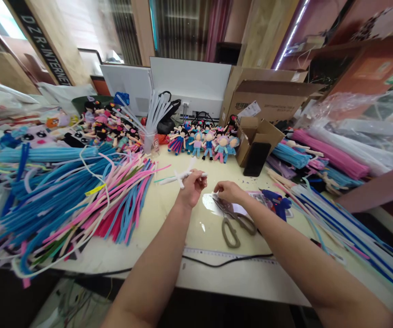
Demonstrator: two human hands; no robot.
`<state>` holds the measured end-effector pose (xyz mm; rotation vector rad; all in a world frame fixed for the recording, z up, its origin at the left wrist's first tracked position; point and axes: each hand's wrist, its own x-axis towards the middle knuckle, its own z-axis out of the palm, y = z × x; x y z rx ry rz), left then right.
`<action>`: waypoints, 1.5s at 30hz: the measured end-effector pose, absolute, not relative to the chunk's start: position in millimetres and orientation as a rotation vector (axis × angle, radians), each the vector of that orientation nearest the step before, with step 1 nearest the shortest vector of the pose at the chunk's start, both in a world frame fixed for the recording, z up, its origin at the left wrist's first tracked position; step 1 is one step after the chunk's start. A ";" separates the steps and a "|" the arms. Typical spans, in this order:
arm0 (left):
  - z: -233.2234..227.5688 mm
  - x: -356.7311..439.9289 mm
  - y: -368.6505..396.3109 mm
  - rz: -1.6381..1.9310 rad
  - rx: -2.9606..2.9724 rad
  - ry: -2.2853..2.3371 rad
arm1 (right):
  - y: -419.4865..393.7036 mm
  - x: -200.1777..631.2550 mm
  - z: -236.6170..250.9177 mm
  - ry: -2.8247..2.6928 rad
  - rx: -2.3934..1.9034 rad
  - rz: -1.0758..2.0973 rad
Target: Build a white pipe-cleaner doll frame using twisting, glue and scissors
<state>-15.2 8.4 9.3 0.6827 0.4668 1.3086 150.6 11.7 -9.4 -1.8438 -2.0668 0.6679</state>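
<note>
In my left hand (193, 187), the closed fingers pinch a white pipe-cleaner piece (180, 176) with short arms sticking out, held above the table mat. My right hand (230, 191) is lowered to the mat, fingertips drawn together over a shiny white patch (211, 203); whatever is between them is too small to make out. Just under that hand lie grey-handled scissors (230, 234), their blades pointing toward the patch. A blue glue gun (277, 203) rests to the right, beyond my right forearm.
Bundles of coloured pipe cleaners (63, 196) cover the left side, and more pipe cleaners (349, 228) lie at right. Small dolls (203, 143) stand at the back near a cup of white sticks (148, 141). A black phone (257, 159) leans on a cardboard box (249, 136). A black cable (216, 264) crosses the front.
</note>
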 end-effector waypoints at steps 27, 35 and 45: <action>11.5 -14.0 7.0 1.293 0.687 0.474 | 20.1 112.9 3.1 -2.292 -1.897 0.369; 10.8 -15.0 7.6 1.282 0.641 0.482 | 60.0 183.9 131.4 -1.678 -1.687 0.286; 9.2 -11.6 1.0 1.248 0.581 0.485 | 127.4 278.7 221.9 -1.149 -1.475 -0.012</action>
